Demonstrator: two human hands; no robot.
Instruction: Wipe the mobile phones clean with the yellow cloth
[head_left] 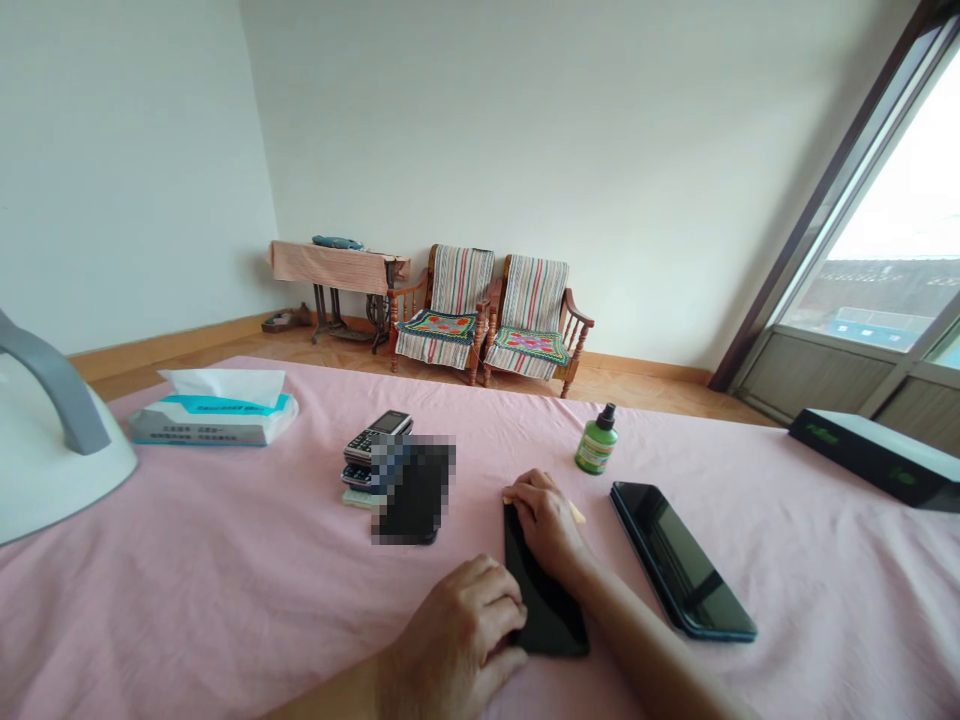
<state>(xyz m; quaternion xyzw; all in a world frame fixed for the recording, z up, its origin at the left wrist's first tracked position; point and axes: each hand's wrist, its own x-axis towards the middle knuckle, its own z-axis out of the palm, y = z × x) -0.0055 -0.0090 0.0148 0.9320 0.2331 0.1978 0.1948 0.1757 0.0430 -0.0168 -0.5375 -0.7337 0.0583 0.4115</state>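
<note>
A black smartphone (553, 625) lies flat on the pink cloth in front of me, its dark glossy face up. At its lower left edge, my left hand (469, 630) is closed with the fingertips gripping the side. My right hand (546, 525) bends over the far end of the phone, pressing a pale yellow cloth (577, 513) against it. Most of that cloth is hidden under the fingers. Just beyond stands a small green spray bottle (597, 442) with a black top. To the right rests a larger black phone (684, 565), screen up and reflecting the window.
Left of my hands are stacked keypad phones (379, 440) and another dark phone (420, 500), partly blurred out. A tissue pack (214, 415) and a white appliance with a grey handle (52, 440) sit farther left. A black box (862, 460) lies at the right edge.
</note>
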